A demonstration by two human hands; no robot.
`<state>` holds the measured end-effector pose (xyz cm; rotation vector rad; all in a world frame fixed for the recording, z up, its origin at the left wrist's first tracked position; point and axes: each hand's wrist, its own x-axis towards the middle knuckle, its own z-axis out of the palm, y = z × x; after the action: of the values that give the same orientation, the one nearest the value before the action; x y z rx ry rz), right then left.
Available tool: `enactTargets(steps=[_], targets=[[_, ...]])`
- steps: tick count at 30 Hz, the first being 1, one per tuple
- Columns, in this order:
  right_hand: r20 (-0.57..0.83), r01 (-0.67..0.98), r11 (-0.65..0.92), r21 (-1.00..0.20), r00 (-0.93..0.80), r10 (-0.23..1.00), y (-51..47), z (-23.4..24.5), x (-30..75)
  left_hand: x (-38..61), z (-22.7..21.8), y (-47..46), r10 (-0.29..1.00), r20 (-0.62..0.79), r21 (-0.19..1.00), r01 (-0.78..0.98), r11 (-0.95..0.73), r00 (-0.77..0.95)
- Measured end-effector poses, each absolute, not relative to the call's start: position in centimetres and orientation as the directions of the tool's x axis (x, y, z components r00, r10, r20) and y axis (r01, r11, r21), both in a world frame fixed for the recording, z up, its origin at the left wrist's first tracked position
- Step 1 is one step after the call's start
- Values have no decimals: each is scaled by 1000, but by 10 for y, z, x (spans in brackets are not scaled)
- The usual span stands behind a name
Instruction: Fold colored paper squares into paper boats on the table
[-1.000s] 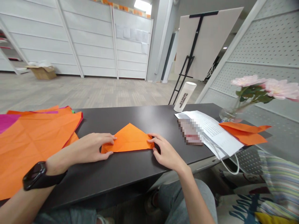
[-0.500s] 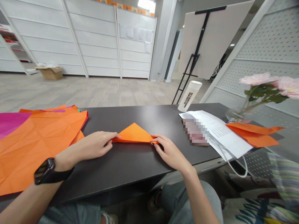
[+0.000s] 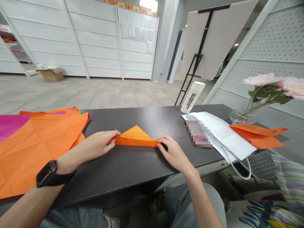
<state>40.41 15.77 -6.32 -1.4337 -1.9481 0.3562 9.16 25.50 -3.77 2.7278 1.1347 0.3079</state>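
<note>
A folded sheet of orange paper (image 3: pixel 136 134) lies on the dark table in front of me, its peak pointing away. Along its near edge runs a narrow folded band. My left hand (image 3: pixel 104 142) pinches the left end of this band between thumb and fingers. At the right end, my right hand (image 3: pixel 170 150) grips the paper the same way, fingertips pressed together. A black smartwatch (image 3: pixel 48 172) is on my left wrist.
Large creased orange sheets (image 3: pixel 42 142) lie at the left, with magenta paper (image 3: pixel 14 125) among them. On the right are printed pages (image 3: pixel 225 136), a white cable (image 3: pixel 248 172), a white cylinder (image 3: pixel 193 96), a flower vase (image 3: pixel 244 114) and folded orange paper (image 3: pixel 258 136).
The near edge of the orange paper now shows a raised folded band. My left hand has shifted slightly left and up, and my right hand slightly right.
</note>
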Motion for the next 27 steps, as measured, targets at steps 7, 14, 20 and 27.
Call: enactTargets(steps=[7, 14, 20, 27], targets=[[370, 768, 306, -563, -96, 924, 157, -63, 403, 88, -50, 263, 710, 216, 296, 648, -702, 670], [394, 824, 224, -521, -2, 919, 160, -69, 403, 88, -50, 264, 669, 191, 341, 591, -731, 718], [439, 810, 324, -489, -93, 894, 162, -73, 407, 91, -44, 260, 579, 210, 220, 539, -813, 787], [384, 893, 270, -361, -121, 915, 159, -72, 406, 99, -43, 255, 644, 171, 117, 634, -764, 745]])
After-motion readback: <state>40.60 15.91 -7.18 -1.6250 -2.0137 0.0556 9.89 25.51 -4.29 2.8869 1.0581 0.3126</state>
